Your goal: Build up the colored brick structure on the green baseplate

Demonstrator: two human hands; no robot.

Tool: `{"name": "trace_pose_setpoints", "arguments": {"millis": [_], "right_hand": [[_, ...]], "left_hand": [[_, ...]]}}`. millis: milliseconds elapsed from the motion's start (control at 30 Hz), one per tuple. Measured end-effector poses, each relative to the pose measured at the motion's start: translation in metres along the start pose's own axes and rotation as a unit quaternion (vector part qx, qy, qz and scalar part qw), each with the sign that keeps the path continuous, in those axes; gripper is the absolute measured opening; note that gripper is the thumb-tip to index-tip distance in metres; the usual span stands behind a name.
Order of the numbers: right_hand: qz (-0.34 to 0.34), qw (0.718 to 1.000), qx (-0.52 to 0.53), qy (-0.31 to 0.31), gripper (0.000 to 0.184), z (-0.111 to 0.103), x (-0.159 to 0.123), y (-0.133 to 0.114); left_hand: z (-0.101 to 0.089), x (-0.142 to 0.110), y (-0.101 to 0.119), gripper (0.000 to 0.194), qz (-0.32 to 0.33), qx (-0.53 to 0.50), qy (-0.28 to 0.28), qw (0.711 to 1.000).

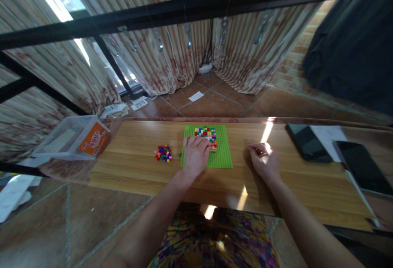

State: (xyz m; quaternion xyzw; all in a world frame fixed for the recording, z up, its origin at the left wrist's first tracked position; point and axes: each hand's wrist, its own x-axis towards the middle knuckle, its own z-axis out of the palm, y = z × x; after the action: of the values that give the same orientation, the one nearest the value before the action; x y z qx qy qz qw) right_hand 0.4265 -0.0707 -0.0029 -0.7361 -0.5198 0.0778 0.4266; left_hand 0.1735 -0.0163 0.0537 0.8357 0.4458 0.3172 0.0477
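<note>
A green studded baseplate (pixel 225 149) lies on the wooden table, bearing a block of multicoloured toy bricks (pixel 208 132). Over its left and middle part reaches my left hand (pixel 196 155), fingers bent down and pressed together at the bricks' lower right edge. The fingertips touch the bricks there, and whatever they pinch is hidden. My right hand (pixel 264 160) rests on the table right of the baseplate, its fingers curled closed; I cannot see if anything is inside. Left of the plate sits a pile of loose toy bricks (pixel 163 153), with a small green brick (pixel 179 155) beside my left hand.
A clear plastic box (pixel 66 137) with an orange label stands at the table's left end. On the right lie a dark phone (pixel 308 142), white paper (pixel 328 135) and a second dark device (pixel 364 165). A black bar (pixel 184 10) crosses in front of the curtains.
</note>
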Motion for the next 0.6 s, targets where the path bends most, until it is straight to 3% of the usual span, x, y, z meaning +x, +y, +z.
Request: {"name": "trace_pose_setpoints", "arguments": {"millis": [267,600], "right_hand": [[-0.001,1.000,-0.001,0.000,0.021,0.000,0.001,0.000],[0.022,1.000,-0.005,-0.012,0.026,0.000,-0.001,0.004]], "left_hand": [[-0.002,0.002,-0.002,0.021,0.058,0.043,-0.025,0.997],[0.009,-0.003,-0.014,0.028,0.103,0.061,-0.019,0.993]]}}
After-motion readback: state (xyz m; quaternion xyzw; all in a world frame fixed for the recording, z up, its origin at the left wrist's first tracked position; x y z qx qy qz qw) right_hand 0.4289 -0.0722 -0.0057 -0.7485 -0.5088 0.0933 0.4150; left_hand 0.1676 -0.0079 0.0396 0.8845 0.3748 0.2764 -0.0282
